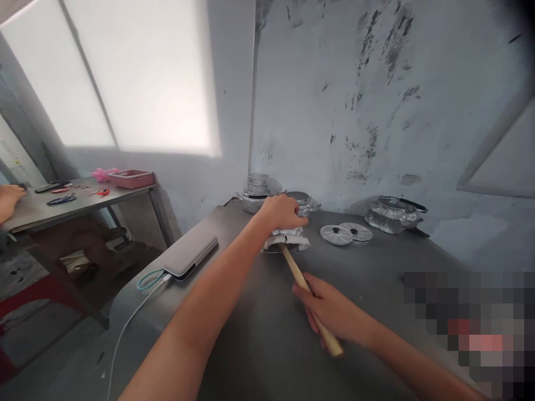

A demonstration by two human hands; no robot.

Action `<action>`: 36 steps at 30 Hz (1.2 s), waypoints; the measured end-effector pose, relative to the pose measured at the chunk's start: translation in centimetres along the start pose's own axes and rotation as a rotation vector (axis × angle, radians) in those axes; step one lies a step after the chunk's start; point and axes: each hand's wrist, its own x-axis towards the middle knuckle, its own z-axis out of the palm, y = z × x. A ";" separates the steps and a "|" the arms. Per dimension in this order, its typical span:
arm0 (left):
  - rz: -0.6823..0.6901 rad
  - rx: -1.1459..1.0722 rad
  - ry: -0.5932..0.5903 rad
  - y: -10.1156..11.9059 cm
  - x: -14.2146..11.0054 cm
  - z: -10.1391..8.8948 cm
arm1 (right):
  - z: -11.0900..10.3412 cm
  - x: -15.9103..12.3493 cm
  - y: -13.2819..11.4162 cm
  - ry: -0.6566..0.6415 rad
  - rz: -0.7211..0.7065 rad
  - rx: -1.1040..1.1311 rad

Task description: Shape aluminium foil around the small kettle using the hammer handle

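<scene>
In the middle of the grey table, a small foil-wrapped pot lies tipped, its dark opening facing me. My left hand is on top of it, fingers curled over the far side and partly hidden, thumb pointing right. My right hand is wrapped round a pale wooden stick, which slants from lower right up to the pot's opening. The stick's far end goes in at the dark opening, so its tip is hidden.
Two round metal lids with black knobs lie to the right, before a foil-covered pan. Stacked metal pots stand by the wall. A power bank with cables sits left. Another person's hand rests at a side table with pliers and a pink basket.
</scene>
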 end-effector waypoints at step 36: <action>-0.030 -0.020 -0.026 -0.7 0.9 1.3 | 0.5 -1.0 -0.1 0.198 -0.051 -0.288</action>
